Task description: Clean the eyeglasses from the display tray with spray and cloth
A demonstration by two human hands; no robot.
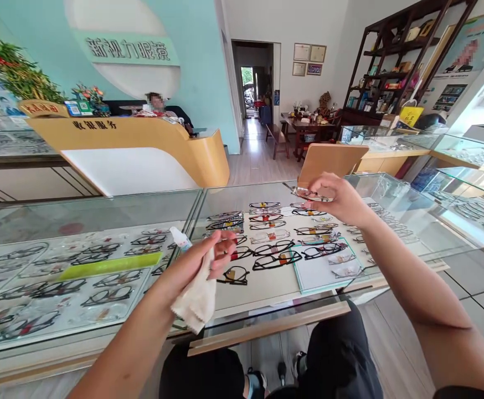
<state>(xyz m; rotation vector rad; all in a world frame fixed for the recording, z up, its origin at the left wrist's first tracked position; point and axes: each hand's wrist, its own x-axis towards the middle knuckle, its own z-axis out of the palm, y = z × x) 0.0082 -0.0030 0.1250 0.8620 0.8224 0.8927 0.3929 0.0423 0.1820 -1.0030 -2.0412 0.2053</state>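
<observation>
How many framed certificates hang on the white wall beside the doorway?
4, all right of the doorway: upper left frame, upper right frame, lower left frame, lower right frame, in two rows of two. None appears hidden.

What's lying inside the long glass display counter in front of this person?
Rows of dark eyeglass frames on white trays and a flat green strip. The left hand and its cream cloth cover some frames.

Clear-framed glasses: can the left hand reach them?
Probably yes: only open air lies between the left hand, holding a white cloth and small spray bottle, and the clear-framed glasses in the right hand.
</observation>
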